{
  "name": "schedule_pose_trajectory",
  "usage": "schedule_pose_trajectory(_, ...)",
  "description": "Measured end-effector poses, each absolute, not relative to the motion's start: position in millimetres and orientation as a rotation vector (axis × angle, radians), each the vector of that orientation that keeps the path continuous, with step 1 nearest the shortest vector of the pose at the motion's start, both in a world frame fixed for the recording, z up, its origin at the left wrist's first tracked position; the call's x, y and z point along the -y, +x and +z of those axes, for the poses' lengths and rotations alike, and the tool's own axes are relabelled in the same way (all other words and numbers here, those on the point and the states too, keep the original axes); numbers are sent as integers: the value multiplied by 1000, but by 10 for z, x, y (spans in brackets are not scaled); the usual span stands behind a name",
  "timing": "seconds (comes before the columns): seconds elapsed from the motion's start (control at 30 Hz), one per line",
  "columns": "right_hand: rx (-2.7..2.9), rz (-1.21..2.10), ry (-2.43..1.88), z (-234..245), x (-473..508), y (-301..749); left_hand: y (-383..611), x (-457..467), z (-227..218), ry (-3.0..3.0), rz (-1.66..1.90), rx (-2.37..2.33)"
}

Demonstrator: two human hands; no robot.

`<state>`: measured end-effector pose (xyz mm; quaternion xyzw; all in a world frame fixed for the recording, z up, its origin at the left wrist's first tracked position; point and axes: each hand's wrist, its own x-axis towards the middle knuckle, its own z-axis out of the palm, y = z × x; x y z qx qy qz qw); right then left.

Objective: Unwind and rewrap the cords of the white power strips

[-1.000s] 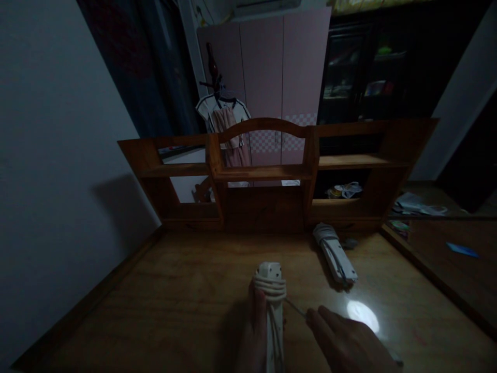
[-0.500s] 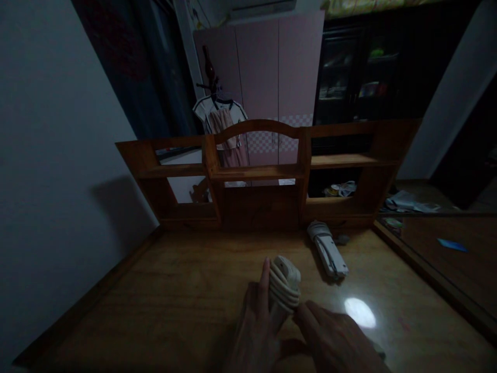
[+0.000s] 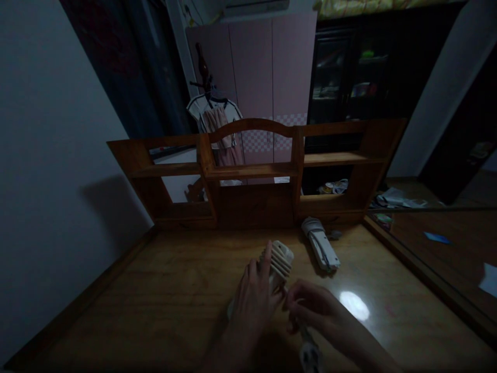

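Observation:
My left hand [image 3: 254, 292] grips a white power strip [image 3: 286, 249] from its left side, index finger stretched along it. Several turns of pale cord [image 3: 280, 263] lie around the strip's far end. Just right of it, my right hand [image 3: 320, 308] has its fingers closed on the loose part of the cord. Below that hand hangs the cord's end with what looks like a plug [image 3: 310, 355], blurred and dark. A second power strip [image 3: 322, 246], its cord wound around it, lies on the wooden desk [image 3: 174, 269] farther back to the right.
A wooden shelf unit [image 3: 250, 171] stands along the desk's far edge. A pale wall [image 3: 70, 223] borders the left side. Beyond are a pink wardrobe [image 3: 252, 67], hanging clothes [image 3: 215, 116] and a dark cabinet [image 3: 349, 77]. A blue item [image 3: 437, 237] lies on the right.
The held power strip has moved slightly away and left. My right hand has drawn back and turned, and the cord's plug-like end now shows beneath it. The view has shifted a little right.

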<state>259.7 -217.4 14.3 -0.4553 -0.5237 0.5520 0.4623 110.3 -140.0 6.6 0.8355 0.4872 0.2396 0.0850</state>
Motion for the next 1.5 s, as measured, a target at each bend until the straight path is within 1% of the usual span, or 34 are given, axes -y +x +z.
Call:
schedule_pose_trajectory(0.1, 1019, 1533, -935, 57, 2154, 2654, 1081, 1384, 87, 2528, 716, -1390)
schedule_pose_trajectory(0.2, 893, 1527, -801, -16, 2187, 2651, 1067, 1387, 104, 2533, 694, -1352)
schedule_pose_trajectory(0.3, 1000, 1434, -834, -35, 2267, 2606, 1064, 1396, 103, 2534, 634, -1328)
schedule_pose_trajectory(0.37, 1163, 1224, -980, -55, 2330, 2578, 1071, 1404, 92, 2524, 582, -1328)
schedule_pose_trajectory(0.53, 1688, 316, -1316, -189, 2409, 2640, 1109, 1489, 35, 2545, 471, -1321)
schedule_pose_trajectory(0.6, 1783, 39, -1358, -160, 2402, 2693, 1111, 1553, 2, 2591, 433, -1261)
schedule_pose_trajectory(0.73, 1826, -228, -1287, 131, 2389, 2743, 1091, 1660, -49, 2763, 443, -1136)
schedule_pose_trajectory(0.8, 1872, -282, -1234, 300, 2401, 2744, 1089, 1688, -40, 2874, 464, -1095)
schedule_pose_trajectory(0.93, 1974, -212, -1259, 483, 2422, 2766, 1124, 1721, 32, 2987, 435, -998)
schedule_pose_trajectory(1.07, 2095, 73, -1389, 509, 2413, 2825, 1147, 1718, 53, 3147, 527, -824)
schedule_pose_trajectory(1.2, 2064, 322, -1415, 514, 2424, 2859, 1101, 1675, 30, 3316, 656, -699)
schedule_pose_trajectory(1.37, 1994, 413, -1395, 515, 2481, 2867, 1024, 1674, 76, 3342, 714, -557)
schedule_pose_trajectory(1.5, 1955, 545, -1385, 567, 2514, 2889, 1012, 1708, 145, 3313, 763, -427)
